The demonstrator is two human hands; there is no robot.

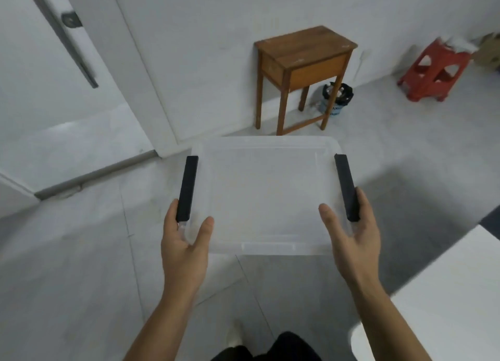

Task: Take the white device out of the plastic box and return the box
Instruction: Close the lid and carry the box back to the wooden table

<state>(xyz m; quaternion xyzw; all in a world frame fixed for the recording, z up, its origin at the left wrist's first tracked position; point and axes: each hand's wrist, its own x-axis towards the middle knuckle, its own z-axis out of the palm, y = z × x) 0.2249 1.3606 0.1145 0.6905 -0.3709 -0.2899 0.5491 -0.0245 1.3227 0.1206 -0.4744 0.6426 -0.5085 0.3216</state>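
Note:
I carry a clear plastic box (263,195) with a translucent lid and two black side latches in front of me, above the floor. My left hand (185,234) grips its near left corner, thumb on the lid beside the left latch (187,188). At the near right corner, my right hand (349,225) grips the box beside the right latch (347,187). Through the cloudy lid I see no white device, and none shows anywhere else in view.
A small wooden table (304,62) stands against the wall ahead, with a small bin (336,98) under it. A red plastic stool (435,71) sits at the far right. A white tabletop (454,293) edges in at the lower right. A doorway (67,95) lies to the left.

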